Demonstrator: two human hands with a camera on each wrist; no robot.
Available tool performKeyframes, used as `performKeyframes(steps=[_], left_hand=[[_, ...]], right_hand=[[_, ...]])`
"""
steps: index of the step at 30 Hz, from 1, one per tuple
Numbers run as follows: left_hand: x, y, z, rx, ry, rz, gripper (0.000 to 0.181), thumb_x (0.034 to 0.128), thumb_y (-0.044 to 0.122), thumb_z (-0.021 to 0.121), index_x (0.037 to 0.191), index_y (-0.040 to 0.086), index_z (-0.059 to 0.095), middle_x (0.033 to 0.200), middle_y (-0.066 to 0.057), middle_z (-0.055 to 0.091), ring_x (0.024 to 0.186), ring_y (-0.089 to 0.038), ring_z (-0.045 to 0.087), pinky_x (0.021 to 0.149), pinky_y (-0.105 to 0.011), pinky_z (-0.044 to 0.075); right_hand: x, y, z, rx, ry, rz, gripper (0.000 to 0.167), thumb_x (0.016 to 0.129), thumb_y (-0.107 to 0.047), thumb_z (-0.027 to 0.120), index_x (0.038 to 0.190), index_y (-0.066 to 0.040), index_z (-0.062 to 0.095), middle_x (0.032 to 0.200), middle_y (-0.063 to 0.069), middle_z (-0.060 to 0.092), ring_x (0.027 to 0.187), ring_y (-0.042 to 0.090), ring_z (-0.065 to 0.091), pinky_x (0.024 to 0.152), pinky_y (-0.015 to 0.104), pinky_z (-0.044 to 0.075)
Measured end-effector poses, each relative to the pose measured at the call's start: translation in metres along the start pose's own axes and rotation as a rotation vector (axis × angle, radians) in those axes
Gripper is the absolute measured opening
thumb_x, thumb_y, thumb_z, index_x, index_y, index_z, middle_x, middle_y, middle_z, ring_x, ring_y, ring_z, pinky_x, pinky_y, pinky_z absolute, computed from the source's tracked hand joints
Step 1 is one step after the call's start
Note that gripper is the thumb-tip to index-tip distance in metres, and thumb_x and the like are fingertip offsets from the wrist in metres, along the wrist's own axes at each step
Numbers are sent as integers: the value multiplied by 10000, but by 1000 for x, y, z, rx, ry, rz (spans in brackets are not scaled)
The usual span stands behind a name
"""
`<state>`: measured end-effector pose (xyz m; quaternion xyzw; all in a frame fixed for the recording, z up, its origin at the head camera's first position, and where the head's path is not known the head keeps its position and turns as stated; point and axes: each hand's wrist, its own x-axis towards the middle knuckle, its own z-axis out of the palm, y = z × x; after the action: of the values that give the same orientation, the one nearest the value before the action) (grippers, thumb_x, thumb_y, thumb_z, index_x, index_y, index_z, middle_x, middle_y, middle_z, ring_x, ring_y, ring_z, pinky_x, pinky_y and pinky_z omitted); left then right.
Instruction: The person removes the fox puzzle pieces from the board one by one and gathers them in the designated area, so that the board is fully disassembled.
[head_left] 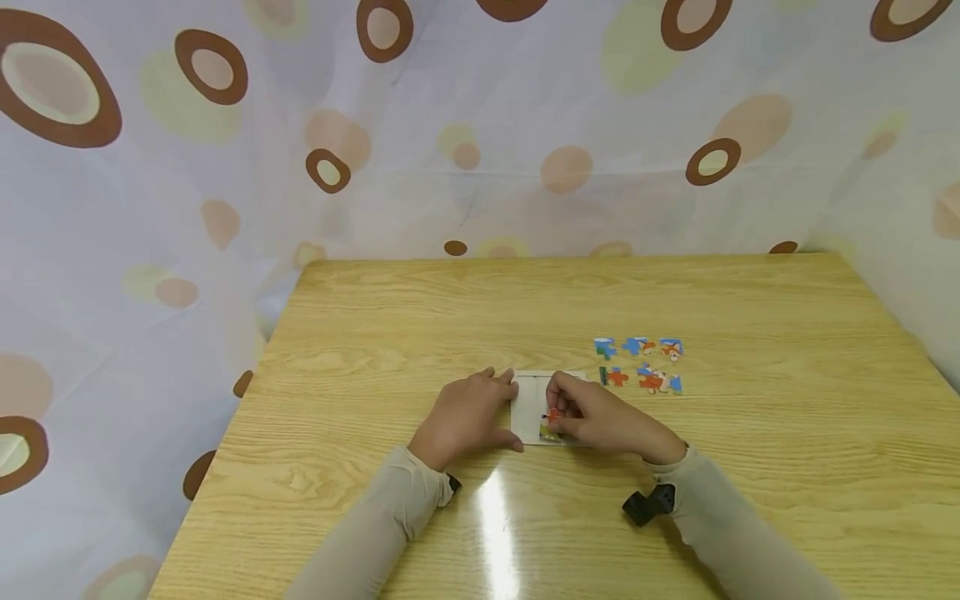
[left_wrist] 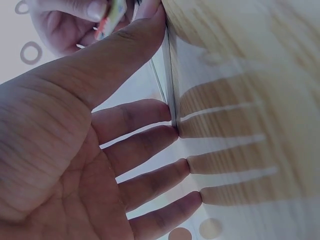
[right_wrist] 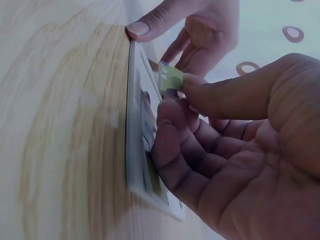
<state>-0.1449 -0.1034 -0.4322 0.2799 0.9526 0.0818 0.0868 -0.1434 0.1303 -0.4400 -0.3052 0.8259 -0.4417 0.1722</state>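
Observation:
A pale, shallow puzzle tray point(head_left: 528, 404) lies flat on the table. My left hand point(head_left: 467, 414) rests at its left side, fingers fairly straight, with fingertips and thumb touching the tray's edge point(left_wrist: 170, 75) and the tabletop. Over the tray, my right hand point(head_left: 596, 414) pinches a jigsaw piece point(head_left: 551, 427) between thumb and fingers. That piece shows green with a little blue point(right_wrist: 171, 77) in the right wrist view, tilted above the tray. Under the right hand, other pieces point(right_wrist: 154, 177) lie in the tray, partly hidden by the curled fingers.
Several loose jigsaw pieces point(head_left: 660, 381) lie right of the tray in two rough rows, blue and orange. A black wrist camera point(head_left: 648, 504) sits on the right sleeve. Patterned cloth point(head_left: 480, 200) hangs behind the wooden table point(head_left: 420, 308).

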Motion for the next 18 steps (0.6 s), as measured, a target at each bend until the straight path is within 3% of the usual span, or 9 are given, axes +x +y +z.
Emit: performKeyframes(steps=[10, 18], left_hand=[[2, 0, -1, -1, -4, -3, 801, 730, 582, 881, 1388, 175, 671, 1550, -32, 492, 1414, -296, 496, 929, -452, 572], [0, 1, 0, -2, -12, -1, 795, 737, 577, 882, 1388, 172, 669, 1557, -24, 483, 1422, -290, 486, 910, -446, 581]], right_hand=[[-13, 1, -7, 27, -7, -29, 164, 982, -24, 688, 1005, -60, 530, 776, 10, 536, 657, 121, 503, 593, 243, 437], [-43, 9, -30, -24, 111, 11, 94, 1001, 8, 645, 1024, -39, 566, 804, 31, 568, 647, 124, 535, 587, 268, 469]])
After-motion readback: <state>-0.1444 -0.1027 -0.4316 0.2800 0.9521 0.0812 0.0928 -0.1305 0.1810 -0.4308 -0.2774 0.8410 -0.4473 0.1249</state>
